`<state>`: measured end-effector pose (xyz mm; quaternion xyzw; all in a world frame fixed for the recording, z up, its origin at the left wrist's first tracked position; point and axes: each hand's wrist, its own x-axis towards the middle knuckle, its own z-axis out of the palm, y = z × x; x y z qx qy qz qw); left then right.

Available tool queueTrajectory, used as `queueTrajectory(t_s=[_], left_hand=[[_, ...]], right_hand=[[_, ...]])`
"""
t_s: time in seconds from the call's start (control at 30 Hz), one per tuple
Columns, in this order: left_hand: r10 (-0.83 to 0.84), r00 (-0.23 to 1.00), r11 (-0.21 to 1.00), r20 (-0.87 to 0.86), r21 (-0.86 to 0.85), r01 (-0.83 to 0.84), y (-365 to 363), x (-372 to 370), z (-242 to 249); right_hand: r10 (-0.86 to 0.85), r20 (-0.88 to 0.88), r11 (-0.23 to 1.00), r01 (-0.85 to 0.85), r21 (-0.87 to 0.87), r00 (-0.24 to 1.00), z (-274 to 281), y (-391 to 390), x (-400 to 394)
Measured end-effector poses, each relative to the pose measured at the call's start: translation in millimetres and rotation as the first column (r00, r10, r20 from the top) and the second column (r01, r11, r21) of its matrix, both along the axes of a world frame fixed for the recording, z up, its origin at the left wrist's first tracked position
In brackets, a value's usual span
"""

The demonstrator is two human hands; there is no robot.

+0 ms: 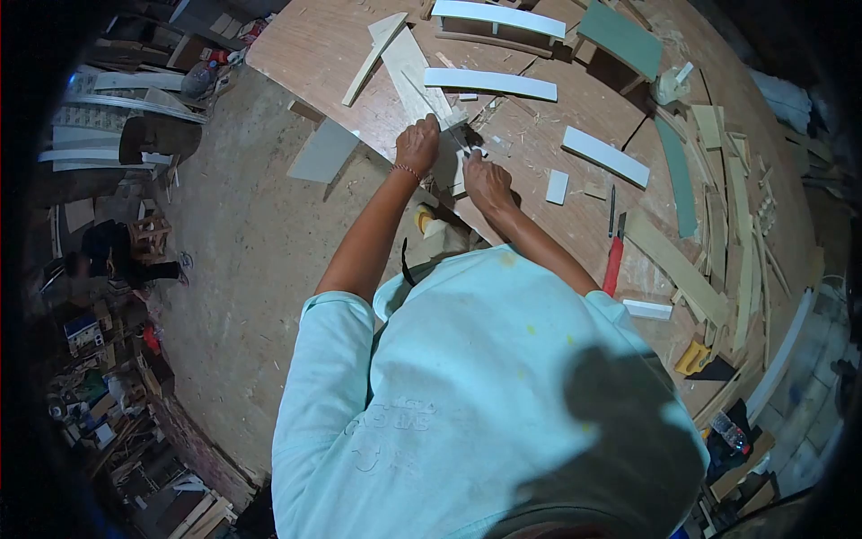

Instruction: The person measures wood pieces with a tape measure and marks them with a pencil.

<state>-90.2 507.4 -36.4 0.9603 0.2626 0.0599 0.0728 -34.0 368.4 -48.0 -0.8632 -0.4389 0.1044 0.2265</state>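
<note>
Near the table's left edge, my left hand (418, 146), with a beaded bracelet at the wrist, is closed beside a pale wooden board (409, 72). My right hand (489, 182) is closed a little to the right and nearer to me. A thin dark tool or strip (458, 139) runs between the two hands; its kind is too small to tell. What each fist grips is mostly hidden by the fingers. A narrow wooden strip (373, 59) lies across the board. Wood shavings lie around the hands.
Several white curved pieces (490, 83) lie on the wooden table (310, 45). To the right are a small white block (557, 187), a red-handled tool (613, 267), a yellow-handled saw (693, 357), green pieces (675, 175) and wooden offcuts (673, 260). Another person (117, 251) is at the far left.
</note>
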Motion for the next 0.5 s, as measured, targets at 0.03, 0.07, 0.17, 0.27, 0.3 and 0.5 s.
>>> queueTrajectory(t_s=[0.03, 0.07, 0.17, 0.27, 0.3, 0.5], left_hand=[[0.001, 1.0, 1.0, -0.004, 0.003, -0.001, -1.7, -1.0, 0.0], [0.006, 1.0, 1.0, 0.007, 0.007, -0.006, -4.5, -1.8, -0.5], [0.037, 0.999, 0.999, -0.002, 0.03, -0.037, -16.7, -2.0, 2.9], [0.071, 0.997, 0.992, -0.006, 0.106, -0.07, -25.7, -2.2, 4.4], [0.066, 0.998, 0.993, -0.009, 0.103, -0.065, -25.0, -2.1, 2.5], [0.138, 0.989, 0.99, 0.056, 0.018, -0.139, -7.3, 3.5, -5.6]], right_hand=[[0.003, 0.014, 1.0, -0.003, 0.007, 1.0, -1.5, 7.0, 1.4], [0.007, 0.029, 1.0, -0.007, 0.013, 1.0, -3.0, 13.5, 2.8], [0.011, 0.018, 0.998, -0.012, 0.059, 1.0, -11.8, 28.8, 5.6], [0.015, 0.032, 0.993, -0.018, 0.118, 0.999, -22.3, 36.6, 6.7], [0.021, 0.034, 0.992, -0.025, 0.121, 0.999, -18.9, 36.7, 7.2], [0.005, -0.101, 0.998, -0.011, -0.064, 0.995, -9.7, -16.9, -4.4]])
